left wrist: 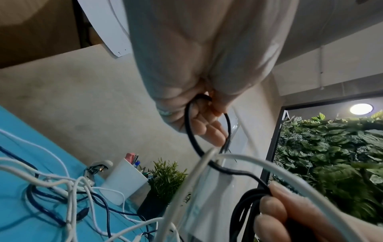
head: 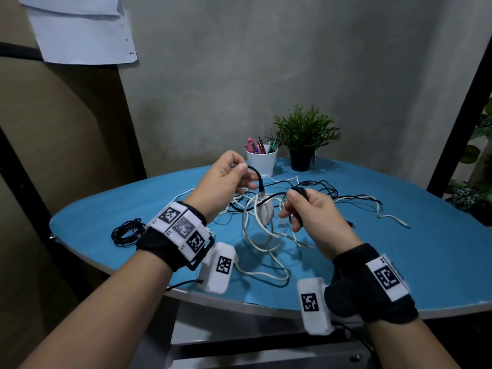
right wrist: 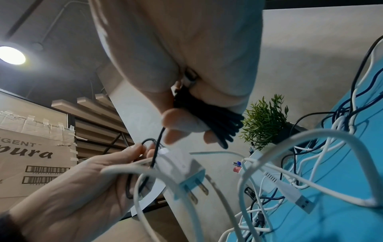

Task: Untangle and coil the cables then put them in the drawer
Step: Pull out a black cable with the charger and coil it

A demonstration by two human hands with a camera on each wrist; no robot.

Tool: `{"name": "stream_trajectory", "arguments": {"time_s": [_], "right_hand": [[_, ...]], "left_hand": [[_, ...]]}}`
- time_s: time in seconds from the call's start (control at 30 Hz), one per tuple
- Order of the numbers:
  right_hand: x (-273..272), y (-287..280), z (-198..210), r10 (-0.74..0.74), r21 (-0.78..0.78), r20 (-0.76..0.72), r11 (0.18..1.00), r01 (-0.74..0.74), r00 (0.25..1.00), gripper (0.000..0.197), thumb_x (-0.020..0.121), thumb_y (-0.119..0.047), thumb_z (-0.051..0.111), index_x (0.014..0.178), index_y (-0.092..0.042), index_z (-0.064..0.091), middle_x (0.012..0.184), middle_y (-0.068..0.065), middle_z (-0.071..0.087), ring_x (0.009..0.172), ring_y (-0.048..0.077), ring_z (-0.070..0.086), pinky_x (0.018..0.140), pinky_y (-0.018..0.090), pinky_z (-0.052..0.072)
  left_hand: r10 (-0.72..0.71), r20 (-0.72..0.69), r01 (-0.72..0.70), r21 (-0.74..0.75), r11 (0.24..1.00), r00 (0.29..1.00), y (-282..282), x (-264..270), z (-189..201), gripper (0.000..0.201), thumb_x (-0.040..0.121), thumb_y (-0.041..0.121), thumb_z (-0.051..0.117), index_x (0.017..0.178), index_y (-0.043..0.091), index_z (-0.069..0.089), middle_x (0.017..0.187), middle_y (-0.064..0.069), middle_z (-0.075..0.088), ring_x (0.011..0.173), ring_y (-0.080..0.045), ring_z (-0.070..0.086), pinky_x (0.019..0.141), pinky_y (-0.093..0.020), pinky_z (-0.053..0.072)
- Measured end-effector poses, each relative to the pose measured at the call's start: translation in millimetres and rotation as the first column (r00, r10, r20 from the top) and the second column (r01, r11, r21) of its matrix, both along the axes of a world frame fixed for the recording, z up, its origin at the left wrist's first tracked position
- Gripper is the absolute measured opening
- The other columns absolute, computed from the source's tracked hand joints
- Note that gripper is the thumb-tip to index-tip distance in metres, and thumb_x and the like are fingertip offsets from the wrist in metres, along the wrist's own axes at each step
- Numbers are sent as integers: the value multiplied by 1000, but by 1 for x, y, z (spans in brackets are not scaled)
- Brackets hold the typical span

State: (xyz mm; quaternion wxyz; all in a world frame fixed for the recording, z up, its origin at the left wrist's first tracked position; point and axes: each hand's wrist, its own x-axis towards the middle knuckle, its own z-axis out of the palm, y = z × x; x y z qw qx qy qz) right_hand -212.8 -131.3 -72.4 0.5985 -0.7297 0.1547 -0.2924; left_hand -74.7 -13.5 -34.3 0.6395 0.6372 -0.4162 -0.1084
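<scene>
My left hand is raised over the blue table and pinches a black cable between thumb and forefinger. That cable runs down to a white charger plug, which hangs between my hands. My right hand grips a small coil of the same black cable wound round its fingers. In the left wrist view the pinched black cable loops down to the coil in the right hand's fingers. Under both hands lies a tangle of white and dark cables.
A coiled black cable lies at the table's left edge. At the back stand a white cup of pens and a potted plant. Loose white and black cables trail to the right. A taped cardboard box stands behind.
</scene>
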Motion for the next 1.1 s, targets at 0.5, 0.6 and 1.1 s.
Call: {"name": "stream_trajectory", "arguments": {"time_s": [0.5,0.6,1.1], "right_hand": [[-3,-1,2,-15,-26,-10,1000,15,1000,26,97,-22,47,77,-9,57,55,1,45,49,9,41,49,21,39],[-4,-5,10,-71,60,108,996,65,992,25,98,-20,45,77,-10,53,50,-1,41,44,8,39,49,20,40],[5,-2,43,-42,241,280,970,-28,959,21,101,-17,36,82,-14,44,86,7,73,55,17,65,75,31,51]], "left_hand": [[98,-357,-183,-212,960,929,-4,1,0,18,100,8,33,83,13,37,105,-12,63,95,-15,67,80,-23,55],[181,-277,-224,-132,966,944,-3,4,-5,19,99,9,36,81,13,38,107,-10,62,98,-14,65,85,-25,53],[219,-95,-171,365,915,971,0,11,-28,18,95,28,49,82,14,47,91,-16,70,67,-23,65,62,-33,51]]}}
